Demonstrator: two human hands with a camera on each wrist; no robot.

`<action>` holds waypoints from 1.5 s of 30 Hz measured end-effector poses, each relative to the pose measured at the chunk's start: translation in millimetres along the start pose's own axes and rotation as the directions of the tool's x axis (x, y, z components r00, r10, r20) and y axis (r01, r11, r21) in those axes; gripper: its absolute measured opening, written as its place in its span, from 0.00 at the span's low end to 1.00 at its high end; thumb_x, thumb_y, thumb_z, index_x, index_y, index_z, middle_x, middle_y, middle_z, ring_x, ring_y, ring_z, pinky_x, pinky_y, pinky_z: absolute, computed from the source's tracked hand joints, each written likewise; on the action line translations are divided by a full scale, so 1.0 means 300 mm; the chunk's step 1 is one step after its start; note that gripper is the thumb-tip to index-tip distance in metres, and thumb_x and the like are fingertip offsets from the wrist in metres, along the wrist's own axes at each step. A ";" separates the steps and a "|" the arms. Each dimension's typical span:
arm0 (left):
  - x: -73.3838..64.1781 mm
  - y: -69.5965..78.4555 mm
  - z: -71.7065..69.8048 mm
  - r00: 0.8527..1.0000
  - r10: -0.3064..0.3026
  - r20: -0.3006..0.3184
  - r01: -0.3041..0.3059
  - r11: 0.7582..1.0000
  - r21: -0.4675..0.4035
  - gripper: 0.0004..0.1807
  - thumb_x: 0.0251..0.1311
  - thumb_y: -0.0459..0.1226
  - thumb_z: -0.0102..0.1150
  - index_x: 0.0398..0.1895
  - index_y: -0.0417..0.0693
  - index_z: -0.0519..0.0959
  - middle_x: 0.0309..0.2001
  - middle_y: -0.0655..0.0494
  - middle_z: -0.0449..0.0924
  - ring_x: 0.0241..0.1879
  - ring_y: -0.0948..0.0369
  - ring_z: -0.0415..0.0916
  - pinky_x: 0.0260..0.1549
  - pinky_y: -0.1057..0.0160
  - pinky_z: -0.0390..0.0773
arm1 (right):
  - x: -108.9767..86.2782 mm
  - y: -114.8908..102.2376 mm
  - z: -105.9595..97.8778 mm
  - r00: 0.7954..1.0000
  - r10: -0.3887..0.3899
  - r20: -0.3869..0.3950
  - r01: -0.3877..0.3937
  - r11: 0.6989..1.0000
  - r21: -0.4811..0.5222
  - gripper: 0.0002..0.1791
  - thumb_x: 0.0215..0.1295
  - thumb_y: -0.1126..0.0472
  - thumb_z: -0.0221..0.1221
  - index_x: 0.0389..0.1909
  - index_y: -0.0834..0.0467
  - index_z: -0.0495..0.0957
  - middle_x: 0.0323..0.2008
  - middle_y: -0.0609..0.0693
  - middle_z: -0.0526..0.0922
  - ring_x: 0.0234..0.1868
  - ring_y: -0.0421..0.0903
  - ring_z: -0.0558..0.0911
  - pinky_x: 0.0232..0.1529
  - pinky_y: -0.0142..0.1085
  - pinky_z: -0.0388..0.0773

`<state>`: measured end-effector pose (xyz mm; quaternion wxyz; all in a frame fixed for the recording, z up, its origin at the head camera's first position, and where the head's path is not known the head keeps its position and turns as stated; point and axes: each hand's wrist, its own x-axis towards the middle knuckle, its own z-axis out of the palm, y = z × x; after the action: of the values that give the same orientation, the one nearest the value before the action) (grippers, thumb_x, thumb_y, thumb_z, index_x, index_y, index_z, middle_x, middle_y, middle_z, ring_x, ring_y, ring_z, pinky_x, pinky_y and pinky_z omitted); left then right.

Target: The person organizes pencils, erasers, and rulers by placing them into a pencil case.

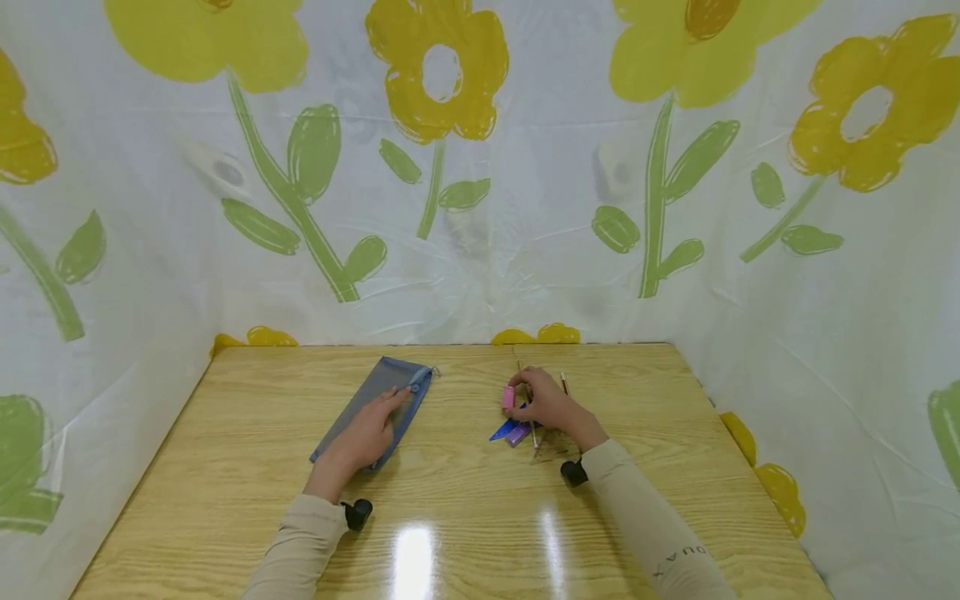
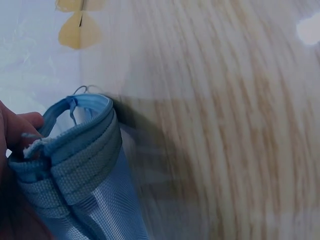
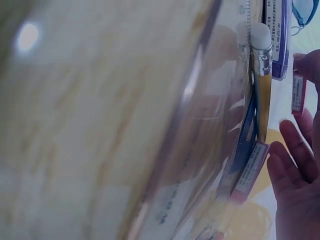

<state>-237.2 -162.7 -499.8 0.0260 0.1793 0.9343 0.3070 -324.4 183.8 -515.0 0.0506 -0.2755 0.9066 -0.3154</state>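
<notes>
A blue mesh zip pouch [image 1: 367, 396] lies slanted on the table, its zipper end towards the back. My left hand [image 1: 367, 429] lies over it, and in the left wrist view its fingers [image 2: 25, 125] grip the rim of the gaping mouth. My right hand [image 1: 547, 400] pinches a small pink eraser [image 1: 508, 398] between thumb and fingers, above a pile of stationery. In that pile are a blue pointed piece [image 1: 504, 431], a purple block [image 1: 517, 435] and a white-tipped pencil [image 3: 262, 80]. The right wrist view also shows a second pinkish eraser [image 3: 250, 170] and a clear ruler [image 3: 200, 115].
Another pencil [image 1: 565, 383] lies just right of the right hand. The wooden table [image 1: 450, 500] is walled at the back and sides by white flowered cloth [image 1: 540, 208]. A black wrist camera [image 1: 574, 472] sits close above the tabletop at the right wrist.
</notes>
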 end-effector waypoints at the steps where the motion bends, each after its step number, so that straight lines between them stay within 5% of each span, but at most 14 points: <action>1: 0.000 -0.001 -0.001 1.000 0.002 -0.001 -0.002 1.000 -0.001 0.32 0.68 0.21 0.32 0.77 0.35 0.60 0.74 0.28 0.57 0.73 0.31 0.54 0.70 0.33 0.59 | -0.002 0.001 0.000 1.000 -0.002 -0.003 0.002 1.000 0.007 0.23 0.59 0.57 0.73 0.53 0.60 0.80 0.50 0.55 0.79 0.41 0.49 0.73 0.43 0.43 0.75; 11: -0.005 -0.002 -0.011 1.000 0.001 -0.015 -0.002 0.998 -0.067 0.34 0.67 0.21 0.31 0.78 0.37 0.58 0.76 0.31 0.57 0.75 0.35 0.53 0.71 0.35 0.60 | -0.019 0.019 0.008 0.999 -0.040 -0.032 0.043 0.995 0.088 0.23 0.58 0.58 0.73 0.54 0.59 0.79 0.43 0.55 0.79 0.31 0.46 0.70 0.33 0.35 0.68; 18: -0.017 0.015 -0.025 0.999 0.007 -0.032 -0.011 0.993 -0.116 0.34 0.68 0.22 0.29 0.79 0.37 0.57 0.76 0.30 0.56 0.75 0.36 0.55 0.67 0.39 0.68 | -0.034 0.012 0.005 0.997 -0.067 -0.043 0.073 0.984 0.161 0.23 0.58 0.60 0.72 0.54 0.58 0.79 0.52 0.53 0.83 0.56 0.55 0.82 0.57 0.50 0.81; 21: -0.017 0.023 -0.034 1.000 -0.006 -0.021 0.002 0.986 -0.165 0.33 0.70 0.23 0.29 0.79 0.39 0.56 0.76 0.30 0.56 0.47 0.39 0.81 0.47 0.49 0.77 | -0.037 0.005 0.004 0.997 -0.061 -0.040 0.067 0.981 0.185 0.22 0.58 0.61 0.72 0.53 0.58 0.80 0.52 0.53 0.83 0.59 0.58 0.81 0.61 0.55 0.79; 22: -0.016 0.026 -0.038 1.000 -0.018 -0.010 0.015 0.982 -0.189 0.33 0.70 0.23 0.29 0.80 0.40 0.55 0.70 0.29 0.66 0.33 0.44 0.80 0.39 0.53 0.76 | -0.037 0.003 0.004 0.997 -0.061 -0.041 0.068 0.979 0.191 0.22 0.58 0.62 0.72 0.53 0.58 0.80 0.51 0.53 0.83 0.59 0.58 0.81 0.61 0.56 0.78; 25: -0.014 0.032 -0.050 0.998 -0.057 0.027 0.062 0.963 -0.263 0.34 0.72 0.25 0.29 0.81 0.44 0.53 0.36 0.37 0.83 0.12 0.60 0.52 0.26 0.60 0.70 | -0.039 -0.002 0.003 0.996 -0.072 -0.048 0.080 0.976 0.200 0.21 0.57 0.63 0.73 0.52 0.57 0.80 0.50 0.52 0.84 0.59 0.58 0.81 0.62 0.57 0.77; 27: -0.014 0.034 -0.057 0.998 -0.059 0.037 0.067 0.956 -0.284 0.34 0.72 0.26 0.29 0.81 0.45 0.52 0.37 0.38 0.83 0.10 0.64 0.49 0.26 0.60 0.70 | -0.039 0.000 0.005 0.994 -0.090 -0.057 0.100 0.975 0.199 0.20 0.58 0.63 0.72 0.52 0.56 0.80 0.50 0.52 0.84 0.59 0.58 0.81 0.62 0.58 0.77; 29: -0.014 0.036 -0.062 0.998 -0.050 0.031 0.057 0.956 -0.287 0.33 0.72 0.26 0.28 0.81 0.44 0.52 0.51 0.36 0.82 0.14 0.60 0.61 0.37 0.57 0.73 | -0.040 0.001 0.007 0.992 -0.104 -0.065 0.115 0.974 0.194 0.20 0.58 0.62 0.72 0.52 0.56 0.80 0.50 0.52 0.84 0.59 0.58 0.81 0.61 0.58 0.77; 31: -0.017 0.040 -0.067 0.999 -0.038 0.023 0.043 0.952 -0.304 0.33 0.72 0.26 0.28 0.81 0.42 0.52 0.73 0.34 0.64 0.33 0.50 0.80 0.49 0.50 0.75 | -0.041 -0.002 0.008 0.992 -0.108 -0.068 0.119 0.974 0.192 0.21 0.59 0.61 0.72 0.52 0.57 0.80 0.51 0.52 0.84 0.59 0.58 0.82 0.61 0.58 0.77; 32: -0.017 0.041 -0.069 0.999 -0.029 0.018 0.033 0.948 -0.316 0.33 0.72 0.26 0.29 0.81 0.41 0.52 0.79 0.36 0.51 0.49 0.45 0.81 0.57 0.46 0.73 | -0.042 -0.004 0.007 0.992 -0.106 -0.068 0.118 0.974 0.191 0.21 0.59 0.61 0.72 0.53 0.57 0.80 0.51 0.52 0.84 0.59 0.57 0.81 0.61 0.58 0.77; 35: -0.016 0.044 -0.071 1.000 -0.014 0.011 0.017 0.933 -0.360 0.32 0.73 0.26 0.30 0.81 0.39 0.51 0.80 0.37 0.49 0.78 0.40 0.50 0.72 0.38 0.60 | -0.044 -0.020 0.003 0.992 -0.102 -0.069 0.114 0.973 0.199 0.21 0.58 0.62 0.72 0.53 0.57 0.80 0.52 0.53 0.84 0.59 0.57 0.81 0.61 0.58 0.77; 39: -0.014 0.047 -0.075 1.000 -0.004 0.000 0.004 0.907 -0.422 0.32 0.73 0.26 0.31 0.80 0.37 0.50 0.80 0.37 0.48 0.79 0.40 0.44 0.73 0.37 0.57 | -0.045 -0.043 0.000 0.988 -0.129 -0.084 0.144 0.967 0.210 0.21 0.58 0.63 0.72 0.52 0.57 0.80 0.52 0.53 0.84 0.59 0.58 0.82 0.60 0.59 0.77; 42: -0.013 0.049 -0.078 1.000 -0.009 0.001 0.008 0.892 -0.452 0.32 0.74 0.26 0.31 0.81 0.37 0.50 0.79 0.36 0.50 0.68 0.33 0.62 0.62 0.41 0.68 | -0.041 -0.057 0.001 0.982 -0.158 -0.100 0.175 0.963 0.203 0.21 0.57 0.63 0.72 0.52 0.57 0.81 0.51 0.52 0.85 0.58 0.58 0.82 0.60 0.59 0.78; 45: -0.013 0.052 -0.083 1.000 -0.017 -0.002 0.014 0.883 -0.469 0.32 0.73 0.26 0.31 0.81 0.38 0.50 0.78 0.35 0.52 0.58 0.33 0.67 0.52 0.48 0.68 | -0.035 -0.068 0.001 0.978 -0.178 -0.106 0.196 0.962 0.193 0.21 0.57 0.62 0.73 0.51 0.55 0.81 0.51 0.51 0.85 0.58 0.56 0.82 0.60 0.59 0.78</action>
<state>-232.6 -166.4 -470.7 0.0680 0.1593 0.8340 0.5239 -305.9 176.2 -503.9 0.0084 -0.3392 0.8411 -0.4211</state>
